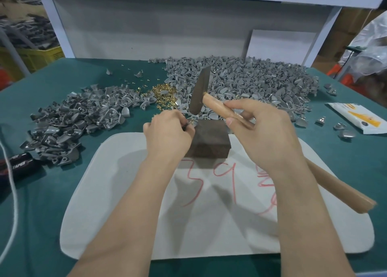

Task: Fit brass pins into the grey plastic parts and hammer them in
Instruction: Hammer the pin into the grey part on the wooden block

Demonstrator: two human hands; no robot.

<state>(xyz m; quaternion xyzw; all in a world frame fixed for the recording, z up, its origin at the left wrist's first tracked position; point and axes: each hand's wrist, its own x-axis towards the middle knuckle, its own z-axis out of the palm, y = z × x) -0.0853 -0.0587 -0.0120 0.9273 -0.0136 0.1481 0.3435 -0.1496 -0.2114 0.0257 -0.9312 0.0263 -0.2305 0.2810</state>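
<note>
One green-covered bench (62, 193) is noted. One white mat (125, 193) is spread on it, with one dark block (211, 138) stood at the mat's far edge. Grey plastic parts are piled in two heaps: the larger heap (251, 81) behind and right of the block, the smaller heap (73, 117) left of it. One hammer (200, 92) is gripped by the handle in the right hand (263, 134), fingers wrapped round, its head raised above the block's far side. One heap of brass pins (161, 92) is seen behind the block. One brass pin (191, 122) is pinched by the left hand (167, 134) at the block's far left corner.
</note>
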